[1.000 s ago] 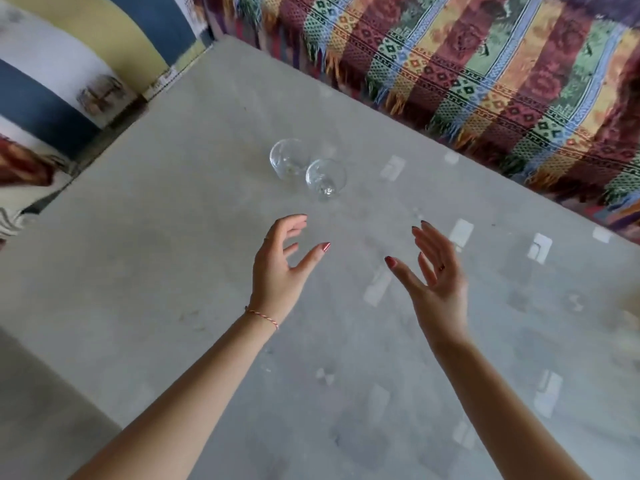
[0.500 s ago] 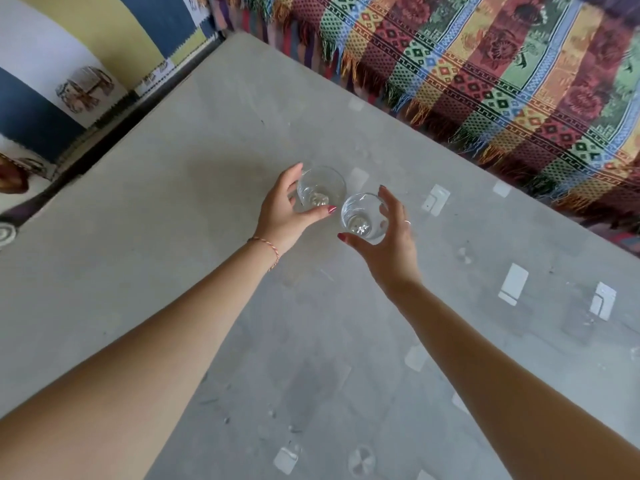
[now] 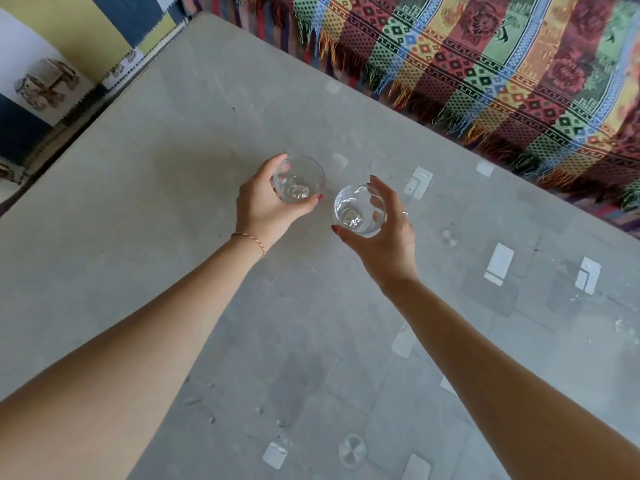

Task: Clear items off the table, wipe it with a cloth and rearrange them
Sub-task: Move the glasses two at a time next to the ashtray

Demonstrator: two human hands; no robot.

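Note:
Two clear drinking glasses are over the middle of the glass-topped grey table (image 3: 145, 216). My left hand (image 3: 265, 209) grips the left glass (image 3: 298, 180), fingers and thumb curled round its wall. My right hand (image 3: 388, 233) grips the right glass (image 3: 356, 211) the same way, thumb on the near side and fingers on the far side. The two glasses are a little apart and tilted slightly toward me. I cannot tell if they touch the tabletop. No cloth is in view.
A striped, fringed blanket (image 3: 485, 64) covers a sofa along the table's far right edge. A patterned rug or cushion (image 3: 52, 64) lies beyond the left edge. Pale reflections and tile shapes show through the glass top.
Both hands reached forward from mid-air and closed round the two glasses. Since half a second ago the glasses have come slightly apart, the right one nearer to me.

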